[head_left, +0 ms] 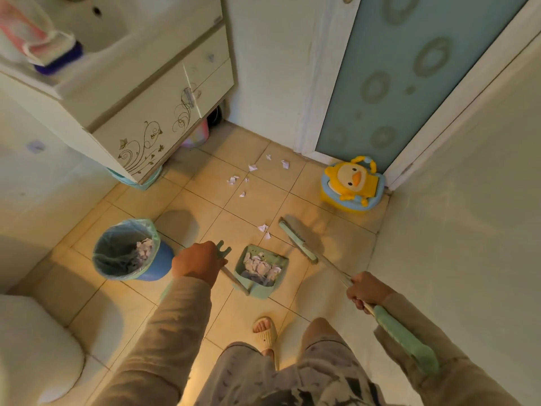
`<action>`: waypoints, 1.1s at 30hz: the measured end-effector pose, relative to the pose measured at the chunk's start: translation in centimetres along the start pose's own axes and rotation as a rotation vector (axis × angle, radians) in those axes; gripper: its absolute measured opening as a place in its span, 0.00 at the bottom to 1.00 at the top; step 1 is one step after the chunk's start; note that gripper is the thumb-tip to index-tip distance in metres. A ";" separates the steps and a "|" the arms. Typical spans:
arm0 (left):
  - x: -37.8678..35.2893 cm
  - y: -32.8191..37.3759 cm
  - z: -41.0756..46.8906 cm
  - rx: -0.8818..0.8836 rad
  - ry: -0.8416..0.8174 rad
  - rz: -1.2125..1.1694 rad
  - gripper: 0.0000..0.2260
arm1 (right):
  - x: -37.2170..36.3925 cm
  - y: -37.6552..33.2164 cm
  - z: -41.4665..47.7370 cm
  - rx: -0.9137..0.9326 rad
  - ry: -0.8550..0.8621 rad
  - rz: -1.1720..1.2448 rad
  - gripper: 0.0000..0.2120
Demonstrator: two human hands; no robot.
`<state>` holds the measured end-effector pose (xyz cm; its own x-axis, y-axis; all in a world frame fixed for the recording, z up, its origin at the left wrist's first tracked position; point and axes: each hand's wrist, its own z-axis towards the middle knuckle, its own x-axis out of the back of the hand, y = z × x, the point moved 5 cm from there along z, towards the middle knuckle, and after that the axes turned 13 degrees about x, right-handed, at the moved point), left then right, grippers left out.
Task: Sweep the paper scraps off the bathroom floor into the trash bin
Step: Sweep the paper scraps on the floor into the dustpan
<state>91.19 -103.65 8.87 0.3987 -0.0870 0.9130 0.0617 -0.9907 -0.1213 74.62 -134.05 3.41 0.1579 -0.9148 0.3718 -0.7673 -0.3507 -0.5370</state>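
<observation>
Head view showed the blue trash bin [133, 253], lined with a green bag, holding paper; the smaller green dustpan [260, 271] beside it was full of scraps. The left hand [199, 263] was clenched on the dustpan handle, the right hand [366, 291] wrapped round the broom [298, 243] handle. More paper scraps [243, 178] lay scattered on the tan floor tiles [205, 206] near the door [409, 71].
</observation>
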 end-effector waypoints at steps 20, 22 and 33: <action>1.1 7.6 -0.2 0.354 -0.078 -0.019 0.13 | 11.2 -16.6 17.6 0.232 -0.313 -0.846 0.17; 1.2 7.8 -0.2 0.361 -0.082 -0.011 0.13 | 10.7 -17.1 18.0 0.255 -0.330 -0.905 0.16; 1.3 7.3 0.6 0.357 -0.048 -0.002 0.12 | 14.1 -14.4 17.2 0.099 -0.539 -0.728 0.06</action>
<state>92.72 -110.94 8.88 0.4402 -0.0719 0.8950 0.3748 -0.8911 -0.2559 98.56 -145.29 3.39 0.8706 -0.4215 0.2538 -0.3111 -0.8713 -0.3796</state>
